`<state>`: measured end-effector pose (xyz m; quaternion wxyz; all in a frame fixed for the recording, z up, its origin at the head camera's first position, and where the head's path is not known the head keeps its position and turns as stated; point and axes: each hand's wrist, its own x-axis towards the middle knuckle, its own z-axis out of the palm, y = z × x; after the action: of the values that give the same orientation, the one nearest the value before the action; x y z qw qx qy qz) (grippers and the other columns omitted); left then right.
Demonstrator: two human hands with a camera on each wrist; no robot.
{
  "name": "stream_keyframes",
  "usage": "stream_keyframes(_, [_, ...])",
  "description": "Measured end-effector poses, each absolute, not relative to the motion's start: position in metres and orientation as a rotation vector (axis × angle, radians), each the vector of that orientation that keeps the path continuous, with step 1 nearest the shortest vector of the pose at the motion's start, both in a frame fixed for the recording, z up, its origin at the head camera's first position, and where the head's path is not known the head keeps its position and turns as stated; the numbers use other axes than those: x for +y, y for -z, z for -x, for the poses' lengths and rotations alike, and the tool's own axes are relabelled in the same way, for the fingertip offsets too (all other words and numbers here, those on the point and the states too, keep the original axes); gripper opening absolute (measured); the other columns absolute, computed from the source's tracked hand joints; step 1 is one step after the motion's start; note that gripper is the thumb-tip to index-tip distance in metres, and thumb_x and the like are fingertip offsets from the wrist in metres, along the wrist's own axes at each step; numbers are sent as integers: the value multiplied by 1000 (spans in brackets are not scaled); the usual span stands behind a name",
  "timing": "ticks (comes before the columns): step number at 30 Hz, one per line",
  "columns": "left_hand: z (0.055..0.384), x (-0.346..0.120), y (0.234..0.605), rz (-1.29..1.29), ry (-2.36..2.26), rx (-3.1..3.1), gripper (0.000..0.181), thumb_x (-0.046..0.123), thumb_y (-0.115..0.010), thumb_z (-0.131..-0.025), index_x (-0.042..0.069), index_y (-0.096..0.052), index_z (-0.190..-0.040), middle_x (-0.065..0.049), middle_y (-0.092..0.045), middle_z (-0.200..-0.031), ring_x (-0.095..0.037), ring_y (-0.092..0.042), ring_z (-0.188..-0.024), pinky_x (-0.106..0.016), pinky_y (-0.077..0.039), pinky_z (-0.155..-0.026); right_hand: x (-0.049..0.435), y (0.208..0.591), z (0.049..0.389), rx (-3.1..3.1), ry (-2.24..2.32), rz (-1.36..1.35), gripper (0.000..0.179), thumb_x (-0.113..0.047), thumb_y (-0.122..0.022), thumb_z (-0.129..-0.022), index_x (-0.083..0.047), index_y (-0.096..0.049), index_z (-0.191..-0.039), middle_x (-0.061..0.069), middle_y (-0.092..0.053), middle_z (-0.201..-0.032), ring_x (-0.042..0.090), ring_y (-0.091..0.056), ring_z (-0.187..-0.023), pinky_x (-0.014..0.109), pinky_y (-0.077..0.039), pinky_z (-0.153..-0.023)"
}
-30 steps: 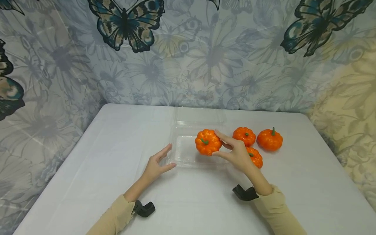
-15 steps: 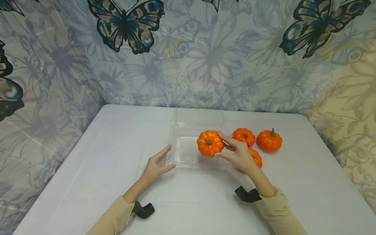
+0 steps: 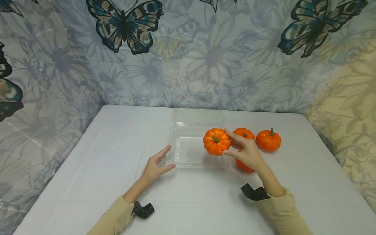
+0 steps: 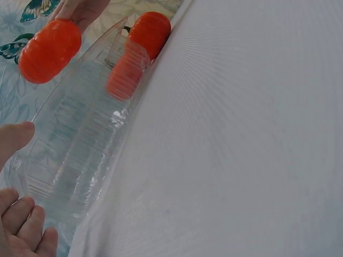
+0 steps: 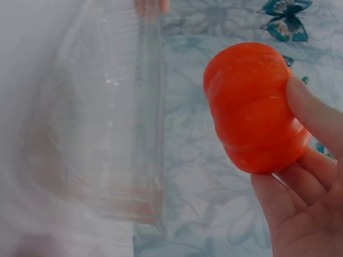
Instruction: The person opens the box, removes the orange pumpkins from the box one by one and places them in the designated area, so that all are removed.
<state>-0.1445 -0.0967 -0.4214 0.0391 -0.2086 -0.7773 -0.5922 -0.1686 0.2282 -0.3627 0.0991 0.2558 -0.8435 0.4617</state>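
My right hand (image 3: 245, 151) pinches a small orange pumpkin (image 3: 216, 141) with a green stem between thumb and fingers, above the right part of a clear plastic container (image 3: 188, 166). The right wrist view shows this pumpkin (image 5: 254, 110) held up off the table, above the container's rim (image 5: 158, 176). At the container's left side, my left hand (image 3: 153, 168) has its thumb and fingers spread apart, holding nothing. In the left wrist view, the left thumb (image 4: 19, 140) lies right at the container's rim. The container's lid (image 3: 198, 117) is laid back behind it.
To the container's right sit three more pumpkins: one at the far right (image 3: 268, 140), one behind my right hand (image 3: 243, 132), and one partly hidden under it (image 3: 244, 165). A white cloth (image 3: 88, 163) covers the table, and a patterned curtain (image 3: 211, 65) hangs behind.
My right hand has carried the pumpkin to the right, from over the middle of the container toward its right side. The left hand stays in place.
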Motion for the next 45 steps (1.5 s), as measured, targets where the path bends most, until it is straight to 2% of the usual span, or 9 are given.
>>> stream_keyframes(4, [143, -98, 422, 640, 1816, -2383, 66, 0, -71, -74, -11, -38, -129, -20, -37, -133, -28, -32, -124, -31, -30, -100, 235, 358, 166, -2496, -1412, -760, 65, -4, -77, -67, 0, -50, -126, 10, -51, -125, 20, -56, -101, 31, -49, -78])
stream_keyframes(8, [142, -98, 421, 644, 1807, -2387, 66, 1, -72, -74, -11, -38, -129, -20, -37, -134, -29, -32, -124, -32, -29, -100, 245, 352, 162, -2479, -1398, -806, 64, -1, -78, -64, 3, -53, -122, 13, -54, -121, 10, -57, -98, 36, -50, -73])
stream_keyframes(17, [144, -97, 420, 663, 1799, -2378, 65, 1, -71, -74, -11, -38, -129, -22, -36, -133, -29, -32, -124, -33, -29, -100, 264, 344, 161, -2509, -1345, -840, 64, 2, -79, -62, 6, -54, -120, 19, -56, -115, 5, -59, -90, 29, -51, -75])
stream_keyframes(21, [144, -97, 421, 667, 1796, -2369, 65, 1, -71, -74, -11, -38, -129, -22, -36, -133, -29, -32, -124, -31, -29, -100, 268, 342, 162, -2519, -1404, -805, 60, 2, -78, -64, 7, -54, -119, 20, -54, -117, 5, -57, -94, 26, -50, -76])
stream_keyframes(26, [143, -98, 421, 655, 1797, -2372, 65, 1, -71, -74, -11, -39, -128, -22, -37, -133, -29, -32, -124, -31, -29, -100, 273, 342, 163, -2542, -1450, -760, 59, 0, -77, -66, 9, -52, -119, 22, -52, -119, 2, -54, -98, 29, -49, -78])
stream_keyframes(31, [142, -99, 423, 650, 1799, -2372, 65, 0, -72, -73, -12, -39, -128, -22, -37, -133, -30, -32, -124, -32, -29, -100, 285, 344, 163, -2546, -1524, -705, 61, 1, -75, -69, 10, -48, -123, 8, -54, -121, 2, -53, -100, 22, -48, -78])
stream_keyframes(35, [143, -98, 423, 668, 1808, -2366, 65, 1, -71, -74, -12, -38, -129, -21, -36, -134, -29, -31, -125, -32, -28, -100, 299, 346, 165, -2534, -1605, -698, 61, 3, -72, -72, 9, -45, -126, -5, -54, -118, 4, -55, -99, 23, -48, -78])
stream_keyframes(41, [142, -98, 423, 651, 1801, -2368, 65, 1, -71, -74, -11, -38, -129, -20, -37, -134, -29, -31, -124, -34, -28, -100, 317, 351, 168, -2497, -1767, -715, 58, 11, -66, -74, 11, -42, -127, -10, -53, -117, 5, -54, -101, 22, -47, -80])
stream_keyframes(45, [142, -98, 423, 651, 1809, -2369, 65, 1, -71, -74, -11, -38, -129, -21, -36, -134, -30, -31, -125, -35, -28, -101, 326, 350, 164, -2498, -1770, -706, 56, 13, -65, -75, 5, -46, -127, -11, -55, -114, 5, -55, -99, 20, -49, -76])
